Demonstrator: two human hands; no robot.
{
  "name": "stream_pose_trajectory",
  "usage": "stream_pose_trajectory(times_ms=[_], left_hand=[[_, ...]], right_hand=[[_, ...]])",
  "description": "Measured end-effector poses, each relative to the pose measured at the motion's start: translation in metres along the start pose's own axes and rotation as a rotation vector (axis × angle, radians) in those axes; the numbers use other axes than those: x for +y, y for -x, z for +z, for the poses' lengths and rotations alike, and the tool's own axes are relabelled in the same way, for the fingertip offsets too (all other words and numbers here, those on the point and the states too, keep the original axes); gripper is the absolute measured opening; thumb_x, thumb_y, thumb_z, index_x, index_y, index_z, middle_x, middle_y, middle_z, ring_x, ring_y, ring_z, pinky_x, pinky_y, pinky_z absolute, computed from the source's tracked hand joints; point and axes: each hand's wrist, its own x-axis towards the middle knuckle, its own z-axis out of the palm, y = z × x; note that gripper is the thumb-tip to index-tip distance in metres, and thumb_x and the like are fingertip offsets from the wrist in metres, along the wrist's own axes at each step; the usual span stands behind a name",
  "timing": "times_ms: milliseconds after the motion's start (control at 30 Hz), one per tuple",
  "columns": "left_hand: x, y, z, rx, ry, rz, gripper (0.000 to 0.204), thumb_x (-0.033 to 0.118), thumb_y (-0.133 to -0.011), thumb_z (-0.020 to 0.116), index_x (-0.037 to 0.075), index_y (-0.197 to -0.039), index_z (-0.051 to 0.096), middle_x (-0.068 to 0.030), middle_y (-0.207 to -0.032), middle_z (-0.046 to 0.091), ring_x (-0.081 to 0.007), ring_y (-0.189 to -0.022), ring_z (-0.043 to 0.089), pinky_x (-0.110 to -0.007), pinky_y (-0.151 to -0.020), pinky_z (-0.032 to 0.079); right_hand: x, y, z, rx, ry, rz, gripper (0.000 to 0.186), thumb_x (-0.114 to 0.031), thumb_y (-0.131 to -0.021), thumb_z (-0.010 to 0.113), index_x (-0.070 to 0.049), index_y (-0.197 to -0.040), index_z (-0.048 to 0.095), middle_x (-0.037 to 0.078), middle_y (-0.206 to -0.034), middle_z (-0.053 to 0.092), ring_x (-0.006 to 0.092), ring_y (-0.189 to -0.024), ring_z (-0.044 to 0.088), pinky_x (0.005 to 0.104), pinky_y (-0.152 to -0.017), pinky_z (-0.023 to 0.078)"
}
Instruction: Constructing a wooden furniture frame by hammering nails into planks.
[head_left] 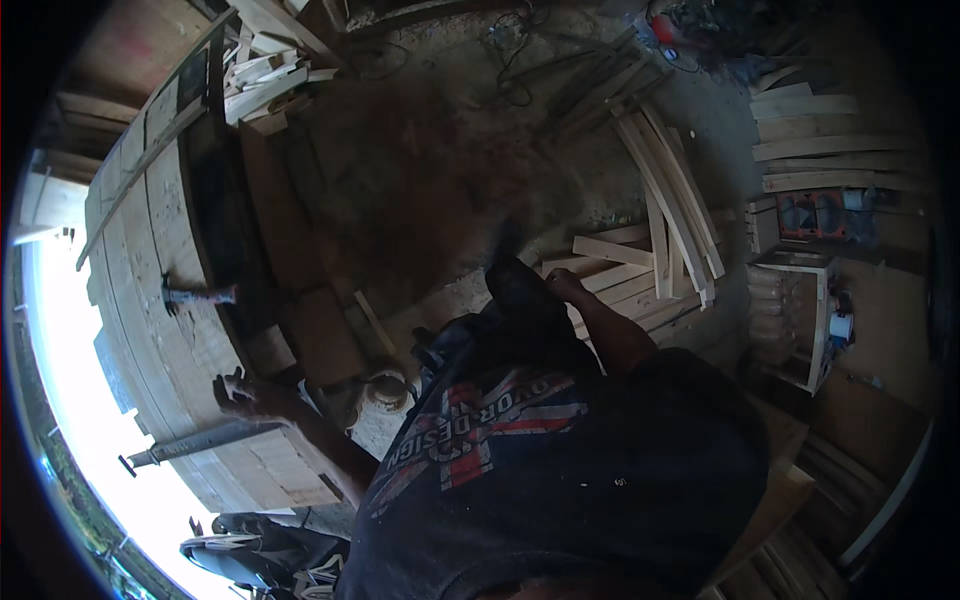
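My left hand (240,396) is over the near part of a plank-topped bench (150,290), its fingers apart and slightly bent, with nothing visible between them. Closest to it is a long bar clamp (205,441) lying across the planks. Farther along the boards rests a hammer (200,296), its head toward the bench's outer side. My right hand (567,286) is beside my body, fingers curled in, and nothing shows sticking out of it. Behind that hand, lower down, lies a stack of cut timber strips (640,285); I see no contact with it.
Long boards (670,190) lean across the timber on the floor. Wood offcuts (265,75) are heaped at the far left. On the right stand a small pale-framed shelf (815,325) and stacked planks (810,130). A motorcycle (260,550) is at the lower left.
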Motion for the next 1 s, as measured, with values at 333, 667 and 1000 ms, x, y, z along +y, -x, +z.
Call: stream_pose_trajectory(times_ms=[333, 667, 1000], left_hand=[[0.039, 0.22, 0.281, -1.248, -0.238, 0.131, 0.045, 0.031, -0.095, 0.07, 0.005, -0.129, 0.057, -0.0229, -0.121, 0.062, -0.0356, -0.103, 0.065, -0.045, -0.087, 0.053], [0.045, 0.311, 0.483, -1.855, -0.608, -0.066, 0.083, 0.052, -0.089, 0.07, -0.001, -0.146, 0.041, -0.0321, -0.137, 0.055, -0.0408, -0.13, 0.054, -0.047, -0.104, 0.047], [0.124, 0.406, 0.647, -1.96, -0.777, 0.029, 0.109, 0.06, -0.078, 0.076, -0.003, -0.151, 0.026, -0.0383, -0.138, 0.048, -0.0503, -0.129, 0.05, -0.052, -0.106, 0.045]], right_hand=[[0.1, -0.105, -0.183, 0.26, -0.526, 0.074, 0.024, -0.022, -0.098, 0.06, 0.0, -0.105, 0.067, 0.011, -0.085, 0.07, 0.0187, -0.075, 0.071, 0.0321, -0.062, 0.059], [0.119, -0.201, -0.258, 0.122, -0.188, 0.008, 0.031, -0.034, -0.093, 0.061, -0.007, -0.103, 0.071, 0.02, -0.098, 0.073, 0.0371, -0.098, 0.07, 0.0488, -0.086, 0.054], [0.079, -0.355, -0.413, 0.367, -1.187, 0.263, 0.026, -0.026, -0.1, 0.065, -0.004, -0.111, 0.068, 0.01, -0.092, 0.073, 0.0184, -0.081, 0.072, 0.0325, -0.066, 0.058]])
